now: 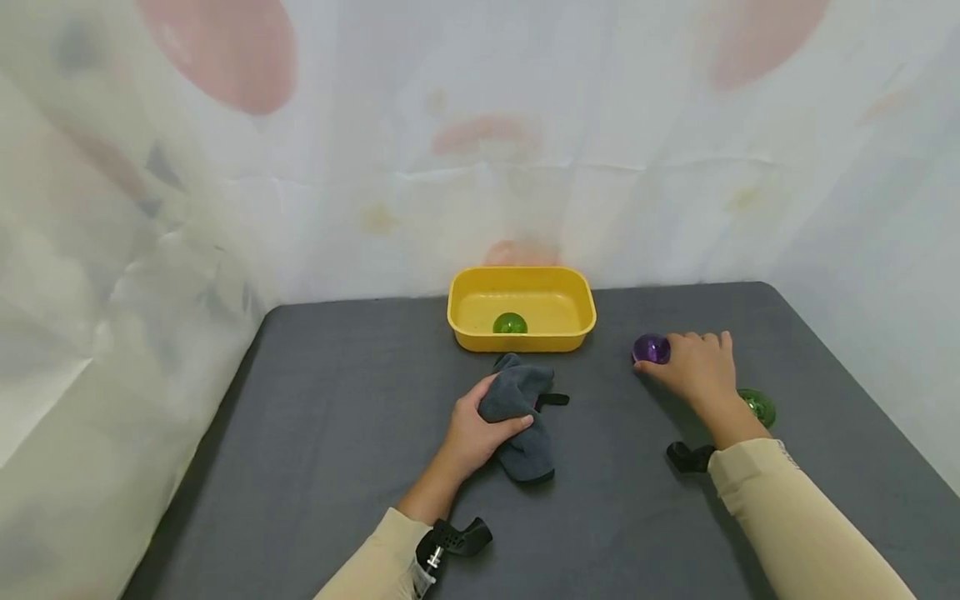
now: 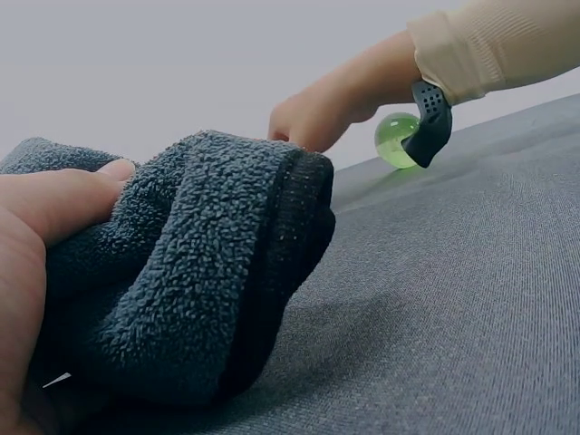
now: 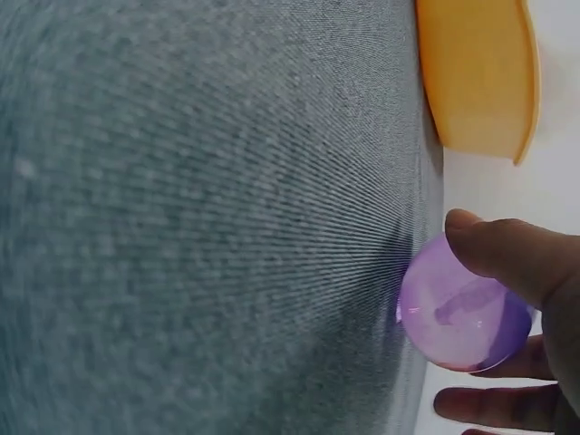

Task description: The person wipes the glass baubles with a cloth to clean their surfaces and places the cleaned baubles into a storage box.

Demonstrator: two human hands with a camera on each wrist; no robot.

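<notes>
My left hand (image 1: 480, 425) grips a bunched dark grey cloth (image 1: 520, 408) on the grey table (image 1: 322, 433), just in front of a yellow tub (image 1: 577, 321). In the left wrist view the cloth (image 2: 190, 281) fills the frame, with my thumb (image 2: 54, 208) pressed on it. My right hand (image 1: 693, 367) rests to the right, thumb and fingers curled round a clear purple ball (image 1: 649, 348). The right wrist view shows that purple ball (image 3: 458, 313) under my thumb (image 3: 507, 254). One green ball (image 1: 510, 323) lies inside the tub; another green ball (image 1: 759, 407) sits beside my right wrist.
White patterned fabric (image 1: 187, 208) walls the table at the back and both sides. Black wrist straps (image 1: 690, 457) hang at both cuffs. Bare grey table surface stretches left of the cloth and along the front edge.
</notes>
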